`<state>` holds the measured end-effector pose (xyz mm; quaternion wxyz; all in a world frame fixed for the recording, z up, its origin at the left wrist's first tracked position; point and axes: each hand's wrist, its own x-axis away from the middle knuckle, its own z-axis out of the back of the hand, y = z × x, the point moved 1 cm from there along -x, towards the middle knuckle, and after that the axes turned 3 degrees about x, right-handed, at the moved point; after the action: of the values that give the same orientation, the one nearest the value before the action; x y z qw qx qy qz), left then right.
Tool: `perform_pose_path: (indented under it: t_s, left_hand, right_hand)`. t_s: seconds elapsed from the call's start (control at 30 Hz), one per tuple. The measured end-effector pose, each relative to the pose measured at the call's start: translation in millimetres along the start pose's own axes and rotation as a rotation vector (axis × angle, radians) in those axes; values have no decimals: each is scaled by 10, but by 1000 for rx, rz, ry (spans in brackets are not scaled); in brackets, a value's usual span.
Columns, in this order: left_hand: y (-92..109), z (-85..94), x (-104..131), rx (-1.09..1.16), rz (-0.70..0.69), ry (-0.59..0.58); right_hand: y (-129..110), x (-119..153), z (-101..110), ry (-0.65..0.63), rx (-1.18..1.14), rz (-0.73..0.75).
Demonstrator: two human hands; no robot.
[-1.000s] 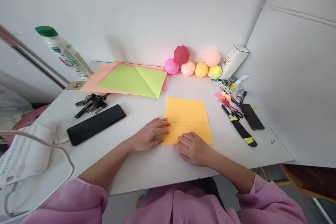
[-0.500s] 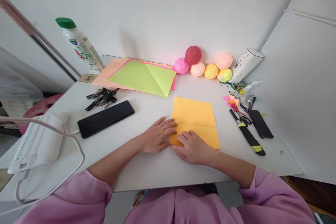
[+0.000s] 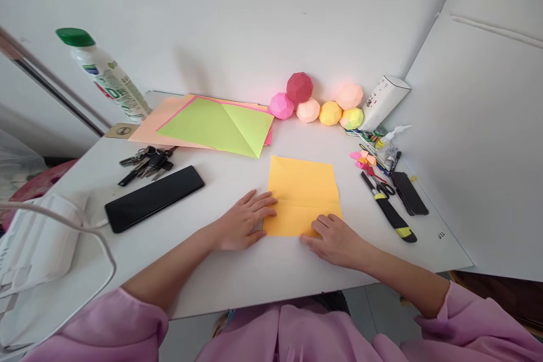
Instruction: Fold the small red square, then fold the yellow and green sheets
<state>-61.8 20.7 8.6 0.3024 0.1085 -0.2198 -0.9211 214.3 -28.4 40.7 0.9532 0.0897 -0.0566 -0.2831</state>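
Observation:
An orange-yellow paper sheet (image 3: 302, 184) with a horizontal crease lies flat on the white table. My left hand (image 3: 242, 220) rests palm down with fingers spread, its fingertips on the sheet's left edge. At the sheet's lower right edge is my right hand (image 3: 333, 237), its fingers curled and pressed together on the paper; whether it grips the edge is too small to tell.
Green paper (image 3: 224, 124) lies on pink and peach sheets behind. Faceted paper balls (image 3: 300, 87) line the wall. A black phone (image 3: 155, 198) and keys (image 3: 148, 163) are left; a cutter (image 3: 390, 209) and scissors (image 3: 384, 188) are right.
My right hand has slid rightward along the sheet's near edge, away from my left hand, which stays at the left edge. The whole view has shifted slightly.

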Motion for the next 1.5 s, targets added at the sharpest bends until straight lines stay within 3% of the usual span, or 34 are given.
perform_pose_path:
  t_s: [0.37, 0.5, 0.6, 0.7, 0.77, 0.9, 1.27, 1.5]
  left_hand:
    - [-22, -10, 7, 37, -18, 12]
    - [-29, -15, 9, 45, -25, 20]
    - [-32, -11, 9, 55, -32, 25]
    - [-42, -15, 14, 62, -42, 38]
    - [-53, -20, 20, 61, -44, 54]
    - [-67, -21, 30, 81, -50, 75]
    - [-44, 21, 51, 120, -65, 85]
    - [-161, 78, 61, 249, -17, 114]
  right_hand:
    - [234, 825, 49, -55, 36, -151]
    - [384, 979, 96, -42, -6, -152]
    - [491, 790, 120, 52, -90, -159]
    - [561, 324, 62, 203, -259, -317]
    - [599, -28, -37, 241, -385, -458]
    - [673, -463, -250, 243, -437, -530]
    - [674, -363, -379, 311, -518, -539]
    - [710, -382, -392, 315, -562, -517]
